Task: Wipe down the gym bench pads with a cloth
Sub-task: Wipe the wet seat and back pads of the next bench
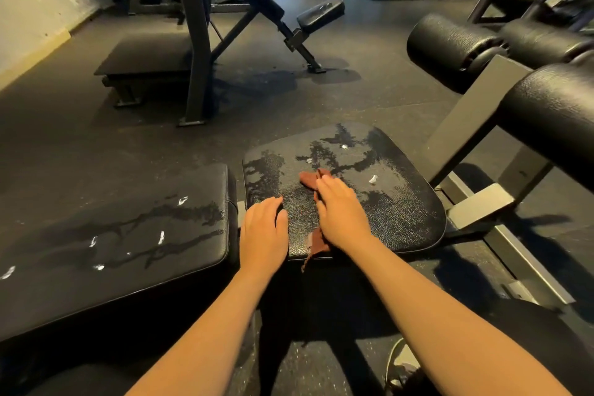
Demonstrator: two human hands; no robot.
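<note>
Reddish-brown cloth [313, 183] flat on wet black seat pad [398, 202]

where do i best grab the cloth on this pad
Probably the near end of the cloth, which droops over the front edge of the pad, so it can be pinched from the front. The middle lies flat under the right hand.
</note>
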